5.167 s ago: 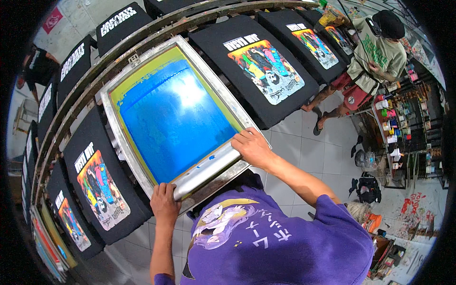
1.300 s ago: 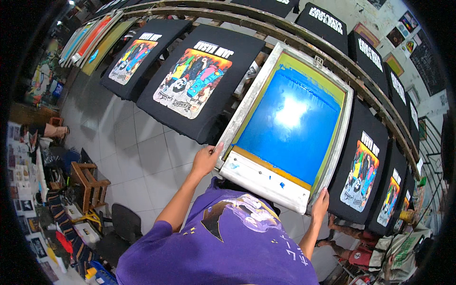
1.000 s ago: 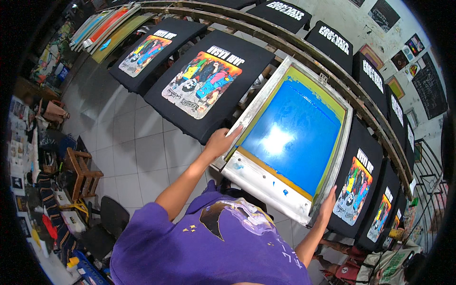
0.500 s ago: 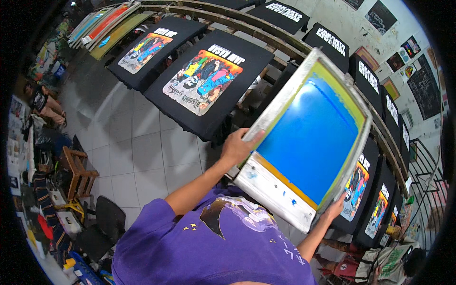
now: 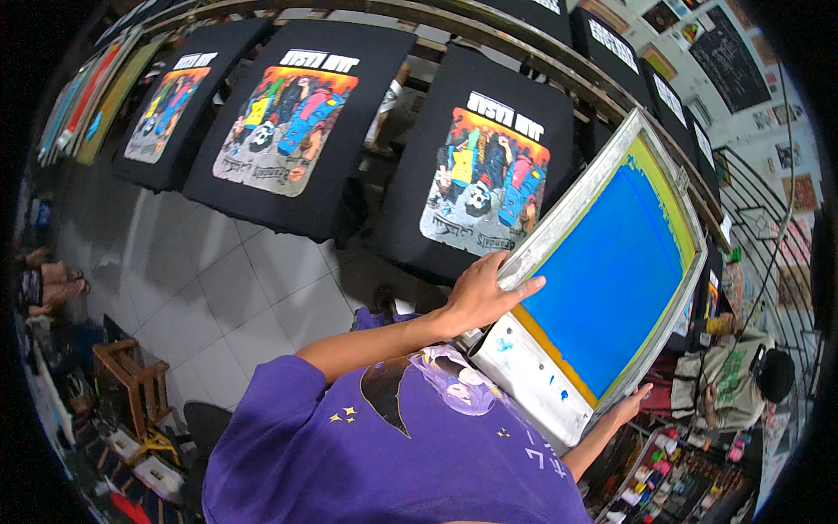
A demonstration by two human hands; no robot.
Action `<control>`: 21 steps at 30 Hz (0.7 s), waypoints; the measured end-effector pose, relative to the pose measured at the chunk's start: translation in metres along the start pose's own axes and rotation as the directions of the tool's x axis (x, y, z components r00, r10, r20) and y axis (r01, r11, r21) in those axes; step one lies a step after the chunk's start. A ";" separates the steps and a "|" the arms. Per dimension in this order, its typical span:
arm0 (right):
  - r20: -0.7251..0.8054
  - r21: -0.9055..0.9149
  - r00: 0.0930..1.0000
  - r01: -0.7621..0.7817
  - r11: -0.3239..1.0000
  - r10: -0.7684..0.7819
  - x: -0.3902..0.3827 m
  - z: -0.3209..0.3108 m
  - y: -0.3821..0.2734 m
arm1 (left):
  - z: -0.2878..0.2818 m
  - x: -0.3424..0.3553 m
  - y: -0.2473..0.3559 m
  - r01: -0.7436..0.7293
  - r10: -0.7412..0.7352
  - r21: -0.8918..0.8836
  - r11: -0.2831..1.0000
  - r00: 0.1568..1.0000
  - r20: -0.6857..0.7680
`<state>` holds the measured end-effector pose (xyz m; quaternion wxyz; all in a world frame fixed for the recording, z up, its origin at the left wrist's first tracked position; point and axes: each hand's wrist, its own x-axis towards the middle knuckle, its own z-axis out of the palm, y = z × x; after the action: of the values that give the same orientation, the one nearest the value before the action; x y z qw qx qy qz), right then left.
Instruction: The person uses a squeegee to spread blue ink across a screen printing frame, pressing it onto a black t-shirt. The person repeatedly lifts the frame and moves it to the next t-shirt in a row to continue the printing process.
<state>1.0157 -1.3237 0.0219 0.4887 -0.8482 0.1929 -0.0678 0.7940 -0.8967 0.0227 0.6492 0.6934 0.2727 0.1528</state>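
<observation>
A screen printing frame [image 5: 602, 288] is tilted in front of me, its mesh blue with a yellow-green border and its frame whitish and stained. My left hand [image 5: 489, 297] grips its left side, the thumb lying over the rim. My right hand [image 5: 624, 410] holds the lower right side, with part of that hand hidden by the frame. A white panel with blue specks [image 5: 532, 380] spans the end nearest my body. Just beyond the left hand, a black printed shirt [image 5: 502, 79] lies on a board, bearing a colourful picture of figures under white lettering.
More black shirts with the same print [image 5: 301, 44] lie on boards to the left, along a rail [image 5: 489, 17]. Flat panels [image 5: 96, 87] lean at the far left. A wooden stool [image 5: 131, 375] stands on the tiled floor [image 5: 236, 279]. Another person [image 5: 738, 375] is at the right.
My view and body have turned to the right, with the screen still in both hands. Another printed shirt now shows fully beyond the frame, and the person at the right is more visible.
</observation>
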 end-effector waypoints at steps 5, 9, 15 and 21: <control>-0.114 -0.054 0.993 -0.009 0.999 0.003 -0.027 -0.034 0.019 | 0.017 0.001 -0.008 -0.015 0.013 0.017 1.000 0.997 0.072; -0.160 -0.060 0.987 -0.006 0.998 -0.003 -0.024 -0.051 0.041 | 0.028 0.001 -0.022 -0.038 0.032 0.071 0.997 0.997 0.076; -0.081 0.004 0.997 -0.012 1.000 0.013 -0.022 -0.035 0.031 | 0.011 -0.002 -0.004 -0.022 0.020 0.029 0.999 0.997 0.080; -0.018 0.010 0.996 0.082 0.997 -0.082 -0.013 0.034 -0.005 | -0.016 0.005 -0.005 -0.007 0.007 0.000 1.000 0.998 -0.061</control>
<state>1.0153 -1.2891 0.0093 0.4885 -0.8520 0.1617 -0.0963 0.7887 -0.8809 0.0192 0.6399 0.6894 0.2900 0.1765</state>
